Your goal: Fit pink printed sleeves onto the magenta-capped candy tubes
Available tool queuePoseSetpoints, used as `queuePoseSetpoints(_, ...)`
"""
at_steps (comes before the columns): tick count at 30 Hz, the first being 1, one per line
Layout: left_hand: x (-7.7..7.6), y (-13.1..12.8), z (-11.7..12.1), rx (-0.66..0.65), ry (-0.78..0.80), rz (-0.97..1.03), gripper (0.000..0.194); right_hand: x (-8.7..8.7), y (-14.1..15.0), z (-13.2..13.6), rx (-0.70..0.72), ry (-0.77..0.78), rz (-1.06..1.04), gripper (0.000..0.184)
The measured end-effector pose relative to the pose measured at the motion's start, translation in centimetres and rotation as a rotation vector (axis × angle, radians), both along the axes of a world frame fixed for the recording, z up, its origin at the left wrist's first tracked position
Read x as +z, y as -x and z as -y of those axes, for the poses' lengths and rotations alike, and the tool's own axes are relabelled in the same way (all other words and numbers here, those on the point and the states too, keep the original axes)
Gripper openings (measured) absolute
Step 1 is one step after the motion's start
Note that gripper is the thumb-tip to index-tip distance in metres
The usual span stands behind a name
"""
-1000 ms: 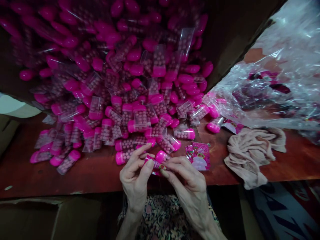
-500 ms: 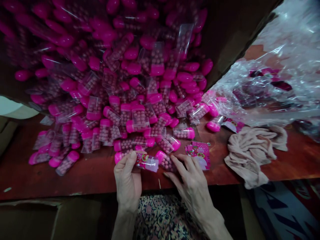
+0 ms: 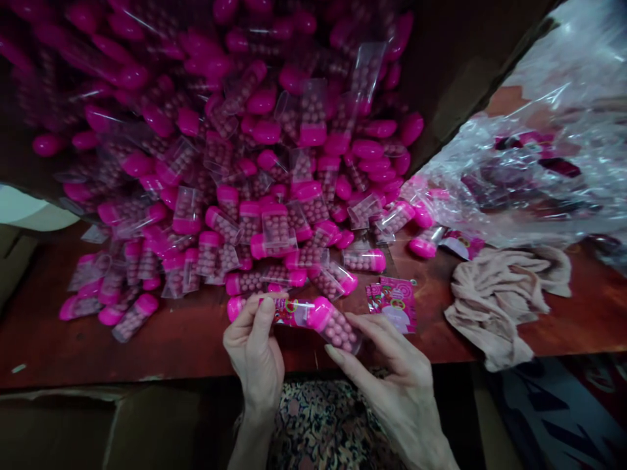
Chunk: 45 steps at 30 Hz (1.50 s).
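My left hand [image 3: 255, 359] pinches a small printed pink label sleeve [image 3: 291, 313] between thumb and fingers. My right hand [image 3: 396, 382] grips a clear bottle [image 3: 340, 331] of pink balls by its lower end. The bottle lies tilted, its bright pink cap pointing left against the sleeve's right end. Whether the cap is inside the sleeve or only touches it, I cannot tell. Behind my hands spreads a big heap of similar pink-capped bottles [image 3: 275, 228]. Just beyond my right hand, several flat pink labels [image 3: 396, 305] lie stacked on the table.
A crumpled beige cloth [image 3: 494, 303] lies on the reddish table [image 3: 196, 349] at the right. Behind it is clear plastic wrapping [image 3: 539, 202] with pink labels inside. Dark walls enclose the heap's back and right side. Below the table's front edge at left is a cardboard box [image 3: 151, 424].
Both hands were together at the folded label sleeve; they then parted, the left keeping the sleeve. My right hand took the bottle from the table and brought its cap to the sleeve.
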<state>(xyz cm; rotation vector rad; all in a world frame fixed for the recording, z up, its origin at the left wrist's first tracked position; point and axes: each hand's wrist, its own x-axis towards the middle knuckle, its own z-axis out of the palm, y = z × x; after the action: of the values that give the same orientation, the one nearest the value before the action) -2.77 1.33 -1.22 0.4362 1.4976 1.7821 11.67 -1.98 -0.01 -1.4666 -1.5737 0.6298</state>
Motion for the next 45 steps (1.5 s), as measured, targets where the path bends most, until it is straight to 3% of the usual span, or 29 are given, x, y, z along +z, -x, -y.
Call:
queuePoseSetpoints(8,-0.2,0.0,0.1,-0.073,-0.046,-0.061,0.008,-0.1,-0.9,-0.5,0.15,0.057,-0.065,0.03)
queuePoseSetpoints(19,-0.5,-0.1,0.2,-0.154,-0.092,-0.055,0.005,-1.0,-2.3,-1.2,0.293,0.012,-0.021,0.035)
queuePoseSetpoints(25,-0.3,-0.4,0.1,-0.188,-0.078,-0.014,0.004,-0.8,-2.4,-1.5,0.297,0.036,-0.061,0.036)
queuePoseSetpoints(31,-0.2,-0.3,0.2,-0.24,-0.106,-0.078,0.017,-0.8,-1.7,-1.4,0.248,0.013,0.003,0.033)
queuePoseSetpoints(39,-0.1,0.1,-0.1,-0.353,-0.061,-0.114,0.018,-1.2,-1.7,-1.2,0.207,-0.092,0.096,0.031)
queuePoseSetpoints(45,-0.2,0.1,-0.2,-0.333,-0.036,-0.104,0.019,-1.3,-1.3,-1.1,0.15,-0.149,0.122,0.029)
